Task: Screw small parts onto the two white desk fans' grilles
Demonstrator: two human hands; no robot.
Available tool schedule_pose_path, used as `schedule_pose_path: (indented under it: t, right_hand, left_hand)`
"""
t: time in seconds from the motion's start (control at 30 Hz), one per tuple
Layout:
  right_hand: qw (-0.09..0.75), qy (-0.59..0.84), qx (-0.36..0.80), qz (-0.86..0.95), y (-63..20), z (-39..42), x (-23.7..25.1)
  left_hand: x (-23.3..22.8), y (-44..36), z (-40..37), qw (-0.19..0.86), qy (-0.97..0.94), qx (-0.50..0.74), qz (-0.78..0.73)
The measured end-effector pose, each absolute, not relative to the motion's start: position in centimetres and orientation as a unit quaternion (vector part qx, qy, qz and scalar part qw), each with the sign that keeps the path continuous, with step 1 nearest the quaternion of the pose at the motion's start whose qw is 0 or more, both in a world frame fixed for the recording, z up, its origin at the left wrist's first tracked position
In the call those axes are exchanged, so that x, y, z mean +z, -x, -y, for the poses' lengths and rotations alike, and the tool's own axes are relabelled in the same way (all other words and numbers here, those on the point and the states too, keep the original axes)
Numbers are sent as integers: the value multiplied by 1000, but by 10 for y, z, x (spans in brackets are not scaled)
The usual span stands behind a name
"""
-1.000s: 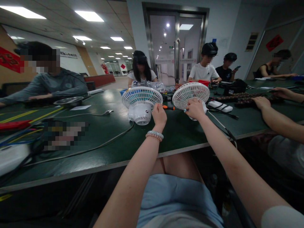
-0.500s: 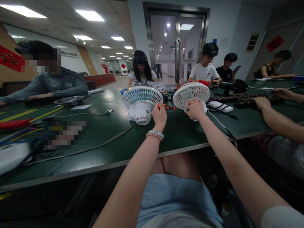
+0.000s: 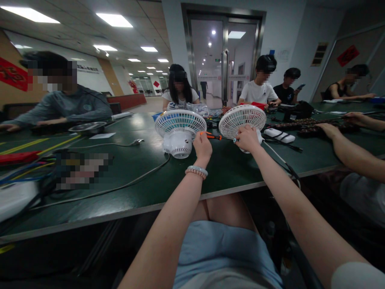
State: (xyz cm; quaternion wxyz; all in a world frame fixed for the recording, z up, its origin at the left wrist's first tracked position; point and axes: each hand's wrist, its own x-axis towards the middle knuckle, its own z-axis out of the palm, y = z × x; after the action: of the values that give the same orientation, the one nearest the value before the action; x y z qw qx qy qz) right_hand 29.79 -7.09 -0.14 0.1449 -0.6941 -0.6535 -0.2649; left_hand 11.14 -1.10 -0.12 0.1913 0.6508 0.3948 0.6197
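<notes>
Now, orange-and-black tool (image 3: 214, 137) in left hand (image 3: 203, 146).

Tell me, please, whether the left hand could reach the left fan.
Probably yes: the left hand is close beside the left fan with nothing visibly between, though it holds an orange tool.

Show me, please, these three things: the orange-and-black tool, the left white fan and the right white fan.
Orange-and-black tool (image 3: 213, 137): head view, on its exposed handle.
Left white fan (image 3: 178, 142): head view, on its rounded housing.
Right white fan (image 3: 239, 120): head view, on its round grille.
</notes>
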Motion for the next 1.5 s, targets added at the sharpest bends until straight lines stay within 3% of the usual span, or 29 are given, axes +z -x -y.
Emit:
schedule_pose_path:
  t: [1.07,1.5]
  right_hand:
    - [147,691,-268,655,-299,70,-3]
    - [144,692,-258,659,-299,71,-1]
  left_hand:
    - [2,-109,14,128,-664,607,-417]
    - [1,-110,16,161,-667,617,-386]
